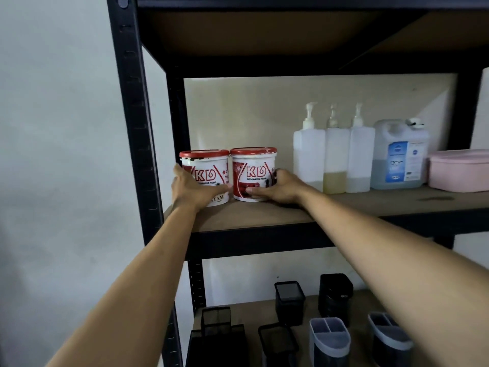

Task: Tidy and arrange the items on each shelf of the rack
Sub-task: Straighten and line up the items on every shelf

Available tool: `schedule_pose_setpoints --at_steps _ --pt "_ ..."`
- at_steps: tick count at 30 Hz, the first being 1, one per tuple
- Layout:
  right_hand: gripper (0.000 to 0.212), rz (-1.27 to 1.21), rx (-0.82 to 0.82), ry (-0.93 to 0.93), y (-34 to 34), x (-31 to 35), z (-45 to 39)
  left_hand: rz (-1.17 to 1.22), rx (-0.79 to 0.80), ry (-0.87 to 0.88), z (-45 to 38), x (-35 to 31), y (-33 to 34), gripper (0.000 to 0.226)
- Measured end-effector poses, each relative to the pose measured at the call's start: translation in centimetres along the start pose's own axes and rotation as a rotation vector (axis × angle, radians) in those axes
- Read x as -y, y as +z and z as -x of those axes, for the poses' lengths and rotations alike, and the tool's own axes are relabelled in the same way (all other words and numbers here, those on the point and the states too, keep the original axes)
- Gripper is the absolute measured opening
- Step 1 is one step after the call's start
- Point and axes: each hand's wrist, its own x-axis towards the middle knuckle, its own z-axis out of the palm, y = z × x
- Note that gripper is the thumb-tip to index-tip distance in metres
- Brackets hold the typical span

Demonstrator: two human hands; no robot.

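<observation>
a head-worn camera looks at a black metal rack with brown board shelves (254, 215) against a pale wall. two bare arms reach up to the middle shelf.

the landmark here is the left-hand white plastic paint tub with a red lid (205, 170), standing upright at the left end of that shelf, close to the rack's upright post. touching it on its right is a second white paint tub with a red lid and a red label (252, 173), also upright. the left hand (194, 190) is curled around the outer left side of the landmark tub, thumb across its front. the right hand (277, 188) wraps the right side of the second tub, fingers on its lower front. both hands grip, pressing the pair together.

further right of the landmark tub, apart from the pair, stand three clear square pump bottles (334, 157) in a tight row, then a clear jerrycan with a blue label (399, 157), then a pink lidded box (460, 170) at the frame's edge.

below the landmark tub, on the lower shelf, black mesh pen holders (289, 301) and grey divided desk organisers (330, 340) sit loosely scattered.

the step in hand appears to be squaring the two tubs side by side at the shelf's left end. next, it seems, both hands would need to let go and turn to the unsorted lower shelf.
</observation>
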Motion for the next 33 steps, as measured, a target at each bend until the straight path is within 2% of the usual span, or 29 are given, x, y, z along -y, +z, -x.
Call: schedule_pose_setpoints --at_steps 3,5,6,11,15,21,27,33 --pt "0.065 0.091 -0.065 0.053 -1.2 0.4 1.6 0.016 -0.075 0.069 0.7 -1.1 0.0 0.127" --pt "0.08 0.102 -0.174 0.063 -1.8 0.0 2.5 0.029 -0.147 0.155 1.6 -2.3 0.2 0.127" --pt "0.08 0.08 -0.241 0.044 -2.1 -0.4 2.8 0.033 -0.183 0.207 2.3 -3.0 0.5 0.124" --pt "0.045 -0.023 -0.468 -0.191 -4.5 -1.1 4.8 0.048 -0.221 0.432 5.7 -7.6 3.6 0.102" --pt "0.041 -0.018 -0.616 -0.336 -8.0 -2.4 6.0 0.062 -0.222 0.497 8.0 -11.2 7.3 0.093" --pt "0.073 0.007 -0.737 -0.376 -14.4 -6.8 7.3 0.055 -0.142 0.336 10.6 -14.2 13.7 0.097" --pt "0.086 0.073 -0.628 -0.264 -17.2 -9.7 7.3 -0.155 0.064 0.103 11.4 -14.9 17.2 0.115" --pt "0.089 0.173 -0.56 -0.107 -17.5 -11.0 6.3 -0.182 0.077 0.034 9.9 -14.5 18.6 0.114"
